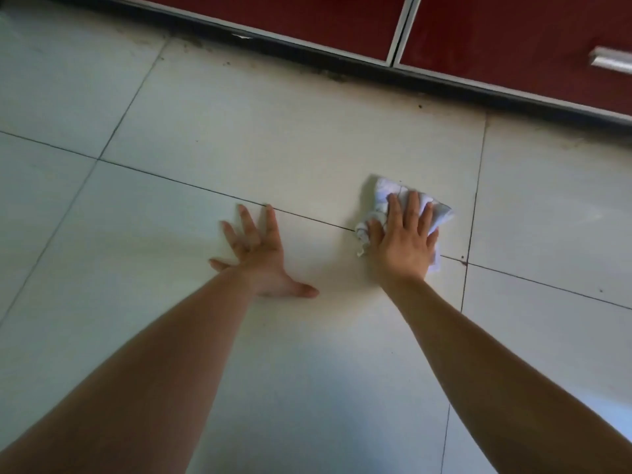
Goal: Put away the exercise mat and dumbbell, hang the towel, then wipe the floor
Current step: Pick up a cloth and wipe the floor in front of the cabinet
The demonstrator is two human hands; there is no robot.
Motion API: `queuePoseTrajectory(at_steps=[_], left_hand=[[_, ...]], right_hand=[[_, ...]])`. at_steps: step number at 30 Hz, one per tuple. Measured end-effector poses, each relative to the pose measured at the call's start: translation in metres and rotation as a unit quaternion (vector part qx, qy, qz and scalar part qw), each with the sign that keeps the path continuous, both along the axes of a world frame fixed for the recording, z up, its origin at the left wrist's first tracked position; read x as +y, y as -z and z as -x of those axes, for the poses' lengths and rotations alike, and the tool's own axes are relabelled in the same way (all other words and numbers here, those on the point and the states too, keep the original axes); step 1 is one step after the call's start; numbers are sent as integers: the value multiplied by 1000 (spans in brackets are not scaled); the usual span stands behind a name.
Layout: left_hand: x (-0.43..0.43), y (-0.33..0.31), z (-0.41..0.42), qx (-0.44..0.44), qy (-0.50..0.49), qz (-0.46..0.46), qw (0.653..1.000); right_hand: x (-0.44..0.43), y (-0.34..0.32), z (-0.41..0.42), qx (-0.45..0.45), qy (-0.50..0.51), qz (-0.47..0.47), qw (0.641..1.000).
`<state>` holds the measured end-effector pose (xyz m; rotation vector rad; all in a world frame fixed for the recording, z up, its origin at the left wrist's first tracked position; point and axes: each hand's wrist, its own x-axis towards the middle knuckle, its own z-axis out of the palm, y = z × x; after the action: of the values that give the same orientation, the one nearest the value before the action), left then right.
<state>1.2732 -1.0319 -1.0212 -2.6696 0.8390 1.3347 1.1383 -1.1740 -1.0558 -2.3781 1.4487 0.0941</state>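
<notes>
Two bare forearms are being stretched forward from the near edge over the white tiled floor [307, 354]. The left hand [263, 258] is being laid flat on a tile, its five fingers [272, 220] spread wide and gripping nothing, the thumb pointed toward the right. Just beside it, though apart from it, the right hand [405, 244] is being pressed palm-down on one crumpled white cloth [383, 193], fingers extended and flat on top of it rather than curled around it. The cloth is being held against the floor where two dark grout lines meet nearby, with its edges showing past the fingertips and at both sides of the hand. Farther off, a dark plinth [342, 68] is being seen along the floor's edge, with grime beside it. Beyond, two red cabinet doors [307, 18] are being shown, one bearing a single metal handle [612, 61].
</notes>
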Motion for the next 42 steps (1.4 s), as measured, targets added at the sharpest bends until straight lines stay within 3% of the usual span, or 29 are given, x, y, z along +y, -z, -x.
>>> queuePoseTrajectory(at_steps=[4, 10, 14, 20, 27, 33, 39, 42], left_hand=[[-1, -2, 1, 11, -7, -3, 1000], [-2, -4, 1, 27, -10, -4, 1000], [-1, -5, 0, 33, -10, 0, 999], [-1, -3, -1, 34, -6, -5, 999], [-2, -4, 1, 25, -8, -3, 1000], [-1, -5, -1, 32, -5, 11, 999], [0, -1, 2, 6, 8, 2, 1000], [-1, 0, 5, -6, 16, 4, 1000]], right_hand=[[-25, 0, -41, -38, -16, 13, 999], [24, 3, -10, -86, -217, -1, 972], [31, 9, 9, -73, -196, 12, 978], [-19, 4, -65, -49, -29, 2, 998], [13, 6, -53, -101, -237, -5, 966], [35, 8, 36, -107, -161, 20, 981], [-31, 6, 14, -59, -46, 44, 996], [-16, 7, 21, -81, -91, 61, 991]])
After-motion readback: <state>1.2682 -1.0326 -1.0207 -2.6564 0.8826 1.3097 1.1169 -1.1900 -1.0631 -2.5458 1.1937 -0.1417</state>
